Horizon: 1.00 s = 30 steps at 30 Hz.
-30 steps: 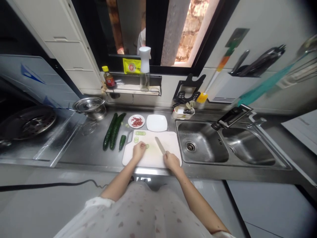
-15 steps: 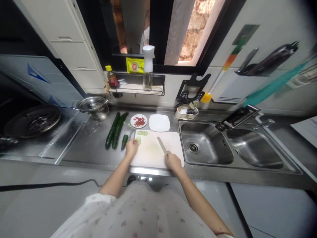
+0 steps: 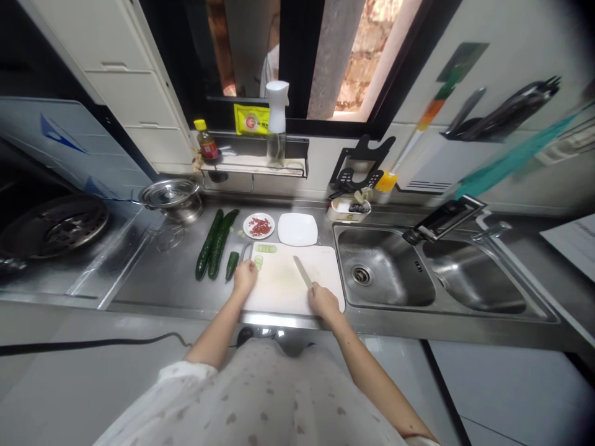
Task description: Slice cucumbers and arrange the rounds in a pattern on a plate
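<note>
My right hand (image 3: 324,301) is wrapped round the handle of a kitchen knife (image 3: 302,271), its blade lying low over the white cutting board (image 3: 283,294) and pointing away to the left. At the board's left edge is my left hand (image 3: 244,277), fingers curled together close by a few loose cucumber slices (image 3: 258,262); whatever they hold, if anything, is hidden. An overlapping row of cucumber slices (image 3: 266,248) lies at the board's far left. Beside the left hand, on the counter, rests a cut cucumber piece (image 3: 232,266).
Two whole cucumbers (image 3: 215,246) lie further left. Behind the board stand a plate of chopped red bits (image 3: 259,226) and a square white plate (image 3: 297,230). To the right is a double sink (image 3: 385,266); a lidded steel pot (image 3: 171,198) stands back left.
The view has shifted slightly. My left hand stays by the loose slices with little visible movement, and my right hand keeps the knife in nearly the same place.
</note>
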Motion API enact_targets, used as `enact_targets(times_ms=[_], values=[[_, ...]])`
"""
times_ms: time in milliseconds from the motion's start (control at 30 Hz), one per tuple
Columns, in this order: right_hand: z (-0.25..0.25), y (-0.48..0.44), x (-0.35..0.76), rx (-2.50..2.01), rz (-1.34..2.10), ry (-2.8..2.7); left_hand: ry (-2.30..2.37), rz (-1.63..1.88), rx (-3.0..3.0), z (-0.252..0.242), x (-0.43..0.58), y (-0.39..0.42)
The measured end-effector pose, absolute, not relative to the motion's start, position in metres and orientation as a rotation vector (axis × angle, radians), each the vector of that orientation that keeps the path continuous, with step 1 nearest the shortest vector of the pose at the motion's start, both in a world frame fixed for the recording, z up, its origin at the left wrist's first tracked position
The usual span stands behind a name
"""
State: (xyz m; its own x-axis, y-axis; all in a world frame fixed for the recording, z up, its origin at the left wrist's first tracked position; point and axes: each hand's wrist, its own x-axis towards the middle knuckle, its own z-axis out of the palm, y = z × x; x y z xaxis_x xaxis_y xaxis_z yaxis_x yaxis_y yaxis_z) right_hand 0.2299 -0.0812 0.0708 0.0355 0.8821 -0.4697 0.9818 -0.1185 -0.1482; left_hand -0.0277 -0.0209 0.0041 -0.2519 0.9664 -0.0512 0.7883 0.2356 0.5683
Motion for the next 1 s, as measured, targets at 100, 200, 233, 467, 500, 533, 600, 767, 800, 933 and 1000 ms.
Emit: enact_targets(times_ms=[100,200,233,467,500,533,600,767,800,933,1000], values=[[0.071,-0.081,0.23,2.094,-0.685,1.923,2.109,0.646,1.636,0.004,-0.026,-0.019],[0.07,-0.08,0.231,2.095,-0.697,1.914,2.064,0.667,1.683,0.005,-0.02,-0.013],[0.07,-0.08,0.231,2.095,-0.703,1.907,2.047,0.671,1.702,0.006,-0.018,-0.01],[0.066,-0.081,0.231,2.097,-0.693,1.925,1.925,0.648,1.905,0.01,0.002,0.025],[0.065,-0.081,0.231,2.096,-0.7,1.928,1.911,0.617,1.929,0.011,0.004,0.03],[0.065,-0.081,0.232,2.094,-0.709,1.926,1.906,0.581,1.945,0.012,0.006,0.035],[0.065,-0.081,0.231,2.097,-0.716,1.915,1.918,0.508,1.959,0.014,0.01,0.042],[0.065,-0.081,0.231,2.107,-0.72,1.904,1.937,0.408,1.997,0.017,0.017,0.05],[0.065,-0.081,0.23,2.11,-0.723,1.908,1.94,0.393,2.001,0.016,0.018,0.05],[0.064,-0.082,0.231,2.117,-0.735,1.913,1.962,0.369,2.007,0.013,0.02,0.051],[0.063,-0.082,0.232,2.116,-0.738,1.912,1.951,0.372,2.01,0.013,0.019,0.052]])
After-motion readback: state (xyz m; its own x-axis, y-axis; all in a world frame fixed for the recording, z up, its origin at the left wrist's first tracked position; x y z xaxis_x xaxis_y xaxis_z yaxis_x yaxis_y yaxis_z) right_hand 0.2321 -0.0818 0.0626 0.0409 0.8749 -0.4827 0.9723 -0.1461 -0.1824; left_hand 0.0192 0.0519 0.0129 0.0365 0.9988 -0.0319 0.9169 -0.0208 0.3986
